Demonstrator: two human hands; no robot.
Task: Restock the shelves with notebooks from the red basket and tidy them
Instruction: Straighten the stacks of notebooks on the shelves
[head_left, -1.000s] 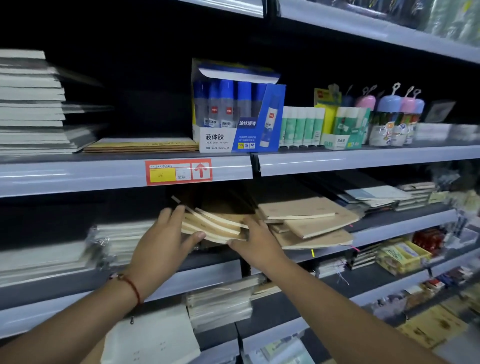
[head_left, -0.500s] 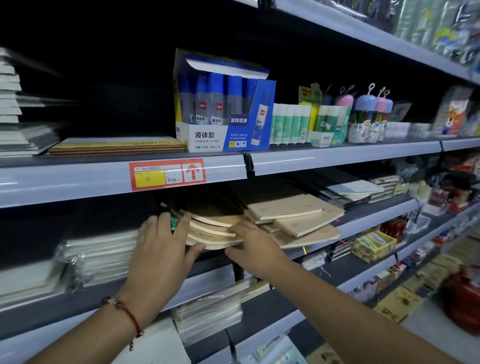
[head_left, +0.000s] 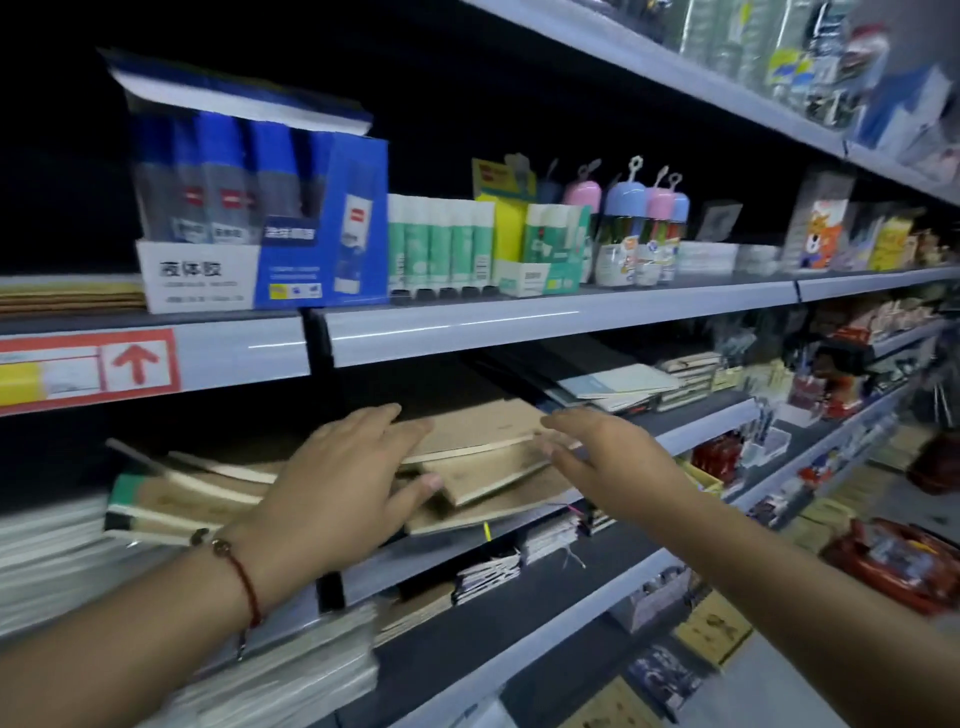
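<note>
The white front of the blue glue box (head_left: 208, 278) on the upper shelf reads 液体胶; the smaller lines under it are too blurred to read. The red price tag (head_left: 88, 371) on the shelf rail at the left bears a red upward arrow.

The notebooks (head_left: 483, 452) are plain brown, with pale page edges. The glue box (head_left: 265, 223) is blue and white, with black characters on the white part. The glue sticks (head_left: 441, 244) beside it are green and white. The label (head_left: 88, 369) is red with a yellow field and a red arrow. The bracelet (head_left: 244, 582) is dark red. The basket (head_left: 898, 566) looks red, though it is blurred.
</note>
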